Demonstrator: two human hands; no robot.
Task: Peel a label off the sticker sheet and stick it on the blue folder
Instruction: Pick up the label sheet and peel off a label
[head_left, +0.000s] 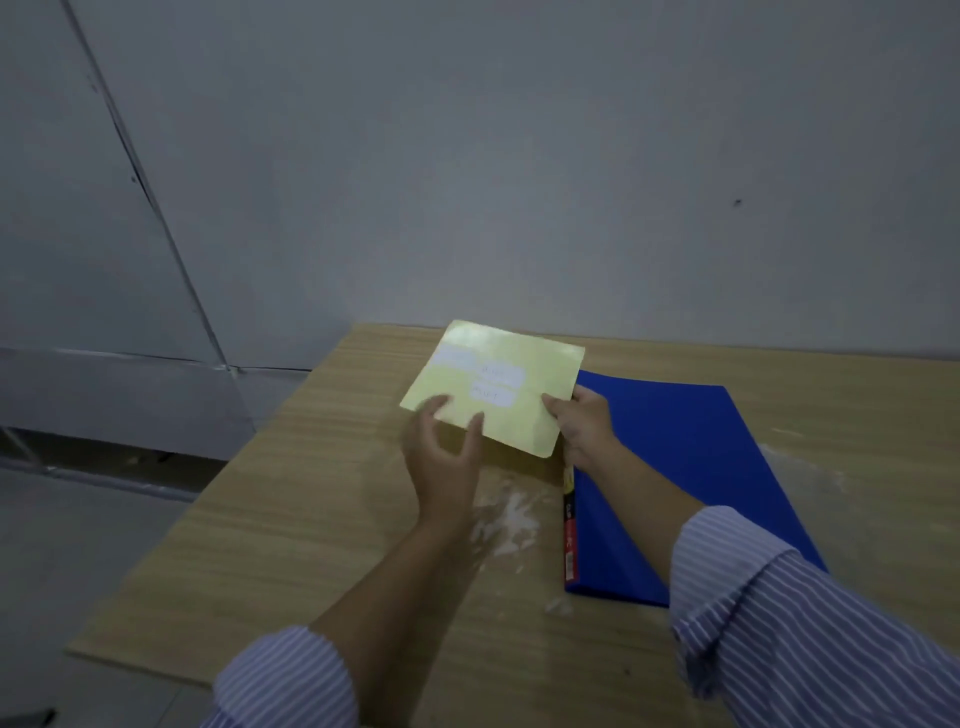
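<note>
A pale yellow sticker sheet (498, 384) with three white labels on it is held tilted above the wooden table. My right hand (582, 423) pinches its right edge between thumb and fingers. My left hand (441, 452) is at the sheet's lower left edge, fingers spread and curled, thumb and a fingertip touching the sheet's near border. The blue folder (685, 467) lies closed and flat on the table to the right of the sheet, partly under my right forearm. A red and yellow strip runs along its left spine.
The wooden table (291, 519) ends at a left edge and butts against a grey wall at the back. White smears mark the tabletop near the folder. Grey floor lies beyond the left edge.
</note>
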